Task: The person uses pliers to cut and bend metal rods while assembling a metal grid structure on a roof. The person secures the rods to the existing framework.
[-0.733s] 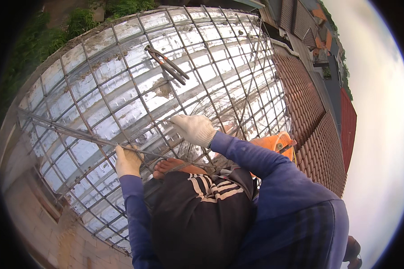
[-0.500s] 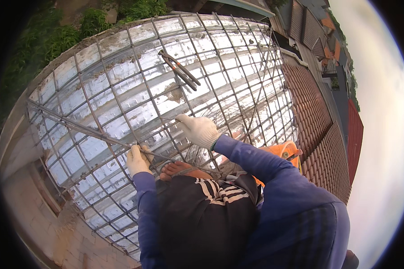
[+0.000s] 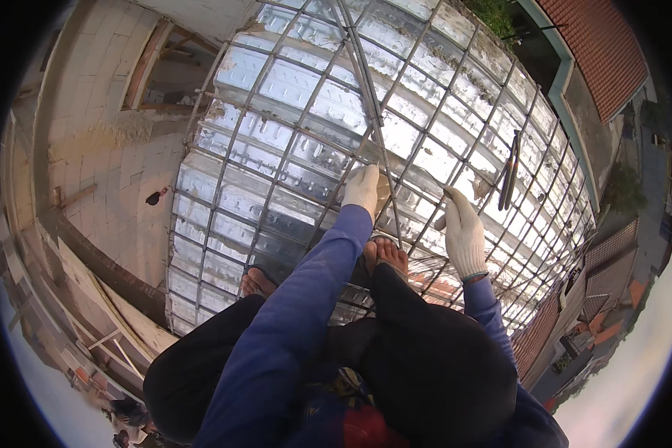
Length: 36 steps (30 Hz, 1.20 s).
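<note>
My left hand, in a pale knitted glove, is closed around a long steel reinforcing bar lying slantwise over the mesh; part of its fingers is hidden behind the bar. My right hand, gloved alike, has its fingers stretched out together, their tips at a mesh bar, and the thumb apart. Whether a thin wire is at those fingertips is too small to tell. Right of it, a pair of long-handled nippers lies on the steel mesh. Beneath the mesh is ribbed, shiny metal decking.
My bare feet stand on the mesh between my hands. A block wall with a framed opening drops away at left. The deck edge curves along the right, with tiled roofs beyond.
My view has swung leftward, bringing the wall and both feet into sight. My left hand stays at the long bar. The right hand's fingers now point away from me, nearer the nippers.
</note>
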{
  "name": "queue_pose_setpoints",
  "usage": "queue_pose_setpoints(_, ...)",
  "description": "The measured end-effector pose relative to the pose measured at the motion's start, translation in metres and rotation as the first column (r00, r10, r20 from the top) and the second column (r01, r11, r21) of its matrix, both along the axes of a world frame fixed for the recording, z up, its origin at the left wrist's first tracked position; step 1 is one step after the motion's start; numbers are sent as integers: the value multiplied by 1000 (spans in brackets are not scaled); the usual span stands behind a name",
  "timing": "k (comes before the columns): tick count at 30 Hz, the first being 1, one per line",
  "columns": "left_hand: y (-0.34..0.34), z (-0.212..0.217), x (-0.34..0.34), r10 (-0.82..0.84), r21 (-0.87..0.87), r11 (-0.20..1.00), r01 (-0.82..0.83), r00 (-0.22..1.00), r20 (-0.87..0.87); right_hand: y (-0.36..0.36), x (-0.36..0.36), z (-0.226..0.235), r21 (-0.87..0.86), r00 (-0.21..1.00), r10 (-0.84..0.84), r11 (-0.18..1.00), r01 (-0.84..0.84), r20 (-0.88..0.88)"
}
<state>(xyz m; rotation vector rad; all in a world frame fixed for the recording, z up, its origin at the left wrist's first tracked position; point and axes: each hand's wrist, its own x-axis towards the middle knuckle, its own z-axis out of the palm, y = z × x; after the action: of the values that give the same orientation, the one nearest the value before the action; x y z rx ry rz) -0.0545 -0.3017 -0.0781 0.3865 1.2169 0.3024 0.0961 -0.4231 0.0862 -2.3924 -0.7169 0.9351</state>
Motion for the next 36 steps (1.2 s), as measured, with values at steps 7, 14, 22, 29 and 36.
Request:
queue_pose_setpoints(7,-8,-5,22,-225,224,936,271,952,-209,42,31,3,-243,892,357,924,-295,277)
queue_pose_setpoints(14,-10,-15,20,20,142,990,-17,1000,-19,91,22,-16,-471,626,714,689,-551,313)
queue_pose_setpoints(22,-30,-42,25,-275,517,631,578,790,-548,90,20,-40,-263,572,820,551,-792,-4)
queue_pose_setpoints(29,5,-5,30,-372,355,714,603,757,-538,120,62,-63,-190,589,797,563,-805,-132)
queue_pose_setpoints(36,3,-4,39,-408,217,651,727,577,-708,101,42,-99,-119,700,709,705,-699,86)
